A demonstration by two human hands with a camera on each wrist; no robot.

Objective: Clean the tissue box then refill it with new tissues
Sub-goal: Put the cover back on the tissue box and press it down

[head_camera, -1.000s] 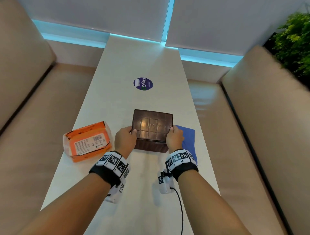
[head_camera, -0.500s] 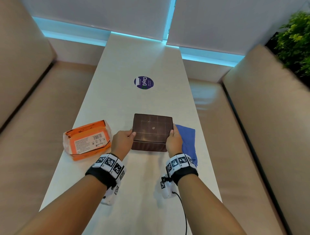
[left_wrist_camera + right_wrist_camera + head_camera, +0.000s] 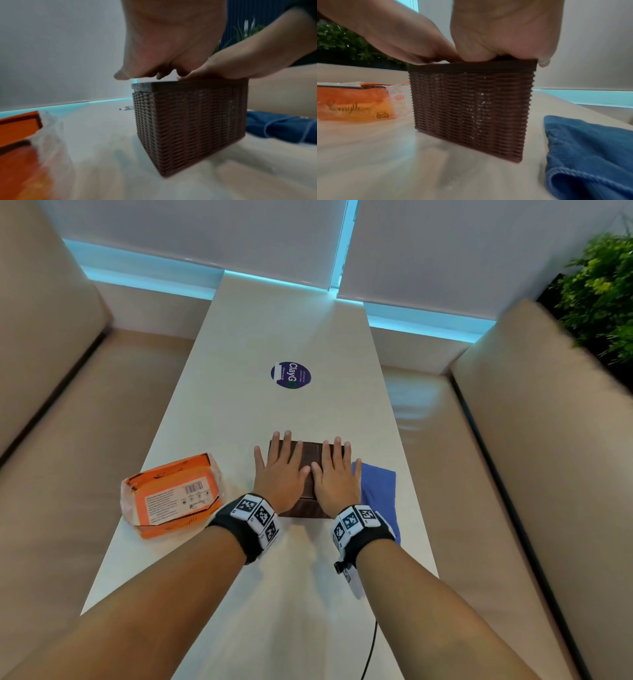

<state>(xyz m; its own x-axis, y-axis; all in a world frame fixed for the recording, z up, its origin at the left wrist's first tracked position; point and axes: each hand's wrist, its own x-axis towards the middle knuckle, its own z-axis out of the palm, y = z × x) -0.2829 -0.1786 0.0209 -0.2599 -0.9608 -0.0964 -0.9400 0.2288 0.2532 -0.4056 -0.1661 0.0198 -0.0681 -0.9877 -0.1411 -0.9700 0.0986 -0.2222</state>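
Note:
A brown woven tissue box (image 3: 305, 510) (image 3: 188, 121) (image 3: 471, 108) stands on the white table (image 3: 267, 412) in front of me. Both hands lie flat on its top with straight fingers. My left hand (image 3: 279, 467) (image 3: 163, 40) covers the left half, and my right hand (image 3: 335, 470) (image 3: 505, 33) covers the right half, thumbs nearly touching. White specks show on the box's woven front. An orange pack of tissues (image 3: 173, 494) (image 3: 354, 105) in clear wrap lies to the left. A blue cloth (image 3: 376, 491) (image 3: 590, 155) lies to the right of the box.
A round purple sticker (image 3: 290, 375) is on the table beyond the box. Beige bench seats (image 3: 85, 457) run along both sides of the table. A green plant (image 3: 603, 289) stands at the far right. A cable (image 3: 371, 648) hangs from my right wrist.
Both hands left the sides of the box and now lie flat on its top with fingers spread. The box top, earlier tilted toward me, is now level.

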